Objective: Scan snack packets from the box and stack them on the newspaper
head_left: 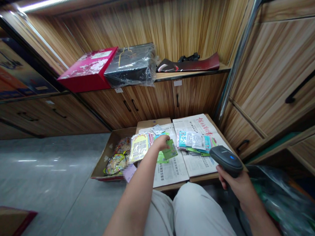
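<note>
2 hands busy: my left hand (pixel 161 142) pinches green packet (pixel 170 150) near left edge of carton (pixel 147 124); right hand (pixel 236 185) grips barcode scanner (pixel 225 160).

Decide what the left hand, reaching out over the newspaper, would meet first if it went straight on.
Probably the wooden cabinet door below the shelf. The left hand, gripping a green packet, points that way above the newspaper; depth is unclear, so it might brush the small white sachet first.
</note>
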Demonstrator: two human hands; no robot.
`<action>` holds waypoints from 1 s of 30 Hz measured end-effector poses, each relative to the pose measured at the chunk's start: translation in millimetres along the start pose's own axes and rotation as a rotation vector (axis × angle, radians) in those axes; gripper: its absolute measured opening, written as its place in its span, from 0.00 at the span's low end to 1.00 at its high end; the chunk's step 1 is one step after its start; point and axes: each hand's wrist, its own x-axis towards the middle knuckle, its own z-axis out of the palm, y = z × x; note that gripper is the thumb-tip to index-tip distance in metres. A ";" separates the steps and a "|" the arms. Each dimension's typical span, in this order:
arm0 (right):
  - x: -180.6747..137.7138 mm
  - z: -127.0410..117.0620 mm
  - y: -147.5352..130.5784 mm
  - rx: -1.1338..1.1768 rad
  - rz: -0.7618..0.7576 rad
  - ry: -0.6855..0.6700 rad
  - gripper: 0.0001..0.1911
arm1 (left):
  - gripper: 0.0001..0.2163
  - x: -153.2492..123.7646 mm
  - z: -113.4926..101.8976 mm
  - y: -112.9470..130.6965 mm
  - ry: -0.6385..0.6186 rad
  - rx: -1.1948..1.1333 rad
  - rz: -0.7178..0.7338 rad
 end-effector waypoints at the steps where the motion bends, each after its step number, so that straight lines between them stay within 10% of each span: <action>1: -1.4 2.3 0.9 -0.019 -0.003 -0.012 0.20 | 0.12 3.2 -3.8 1.3 0.070 -0.098 0.024; 8: -6.3 6.4 3.8 -0.220 -0.112 -0.078 0.17 | 0.05 28.0 -8.1 14.9 0.206 -0.617 0.121; 19: -4.7 0.6 1.6 -0.238 -0.112 -0.102 0.17 | 0.07 26.1 -16.2 29.7 0.253 -0.759 0.079; 25: 1.1 -2.9 5.8 -0.126 -0.033 -0.021 0.21 | 0.11 28.4 -10.0 42.4 0.439 -1.205 -0.350; 30: 4.3 -6.9 3.0 -0.044 -0.025 0.033 0.22 | 0.14 31.6 11.8 61.5 0.274 -1.551 -0.716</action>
